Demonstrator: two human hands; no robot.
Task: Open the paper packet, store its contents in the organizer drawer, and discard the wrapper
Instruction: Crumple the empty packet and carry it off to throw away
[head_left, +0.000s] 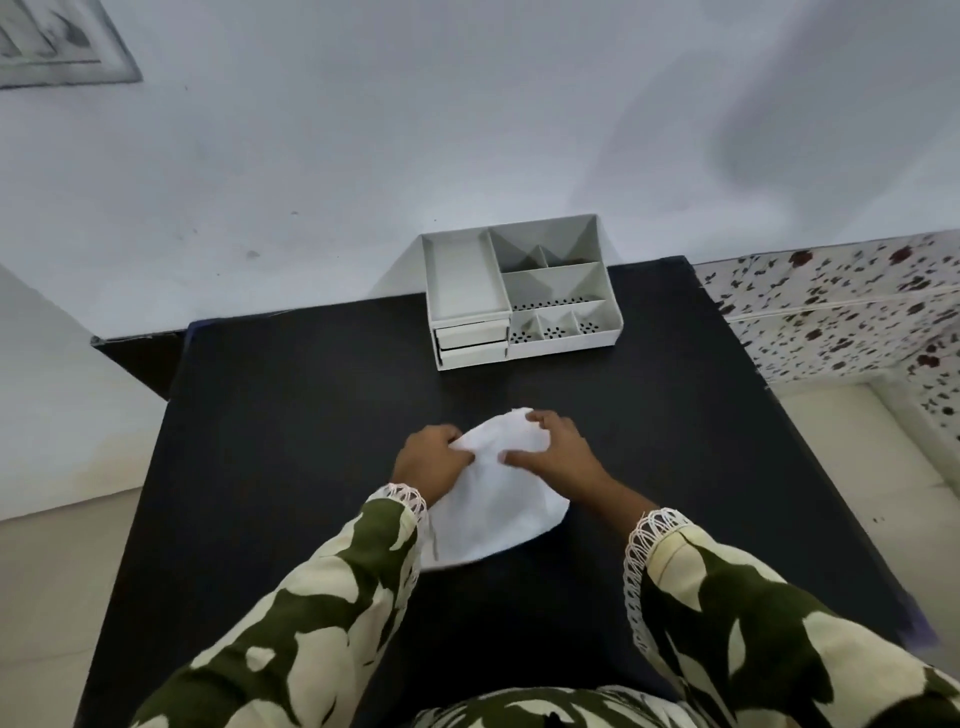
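Observation:
A white paper packet (493, 499) lies on the black table (291, 426) in front of me, bulging and creased at its far end. My left hand (431, 460) pinches the packet's upper left edge. My right hand (558, 449) grips its upper right corner, thumb pressed on the paper. The packet's contents are hidden inside. A white organizer (519, 291) stands at the table's far edge against the wall, with two shut drawers (472, 343) at its front left and several open compartments on top.
A pale wall rises behind the table. A floral-patterned cloth (841, 306) covers a surface to the right. Light floor shows on both sides of the table.

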